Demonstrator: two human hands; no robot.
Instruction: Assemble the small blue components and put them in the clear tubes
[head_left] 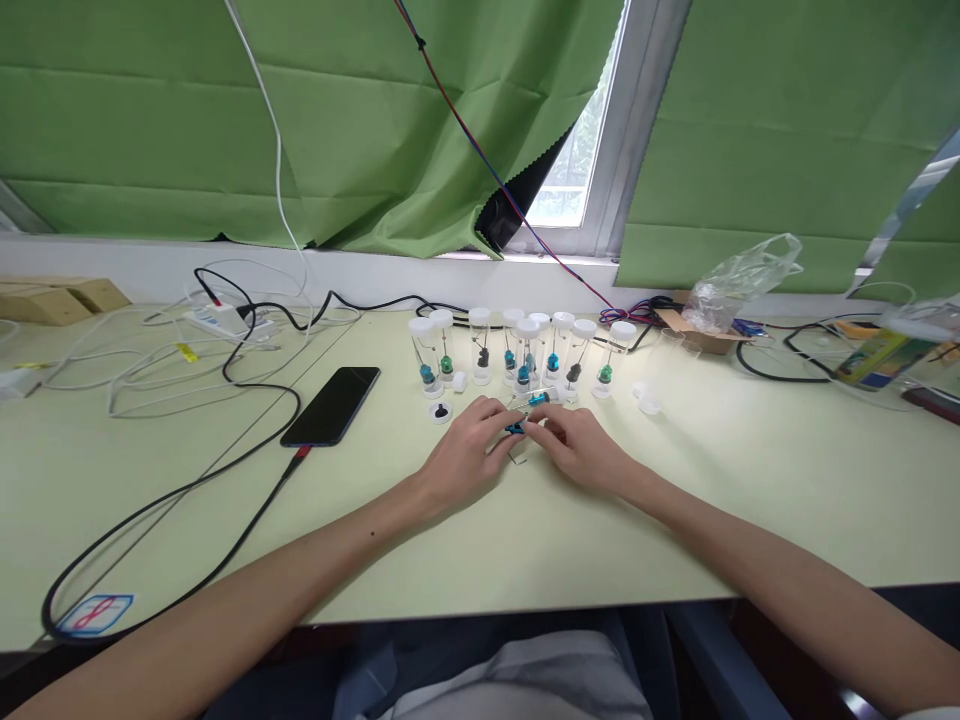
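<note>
My left hand (474,440) and my right hand (577,445) meet at the middle of the table, fingers closed in pinches on a small blue part (515,428). Its exact kind is too small to tell. Just beyond the fingertips lies another blue piece (538,398), partly among clear and thin metal bits. A small thin piece (518,459) rests on the tabletop below the hands. Several clear tubes with white caps (523,352) stand behind, holding blue, green or black parts with thin rods. To the left sits a white cap (441,412) with a black part in it.
A black phone (331,407) lies left, its black cable (259,535) looping toward the table's front edge. White cords and a power strip (225,320) are at back left. Loose white caps (646,398), a cardboard box (701,340) and a plastic bag (739,285) stand right.
</note>
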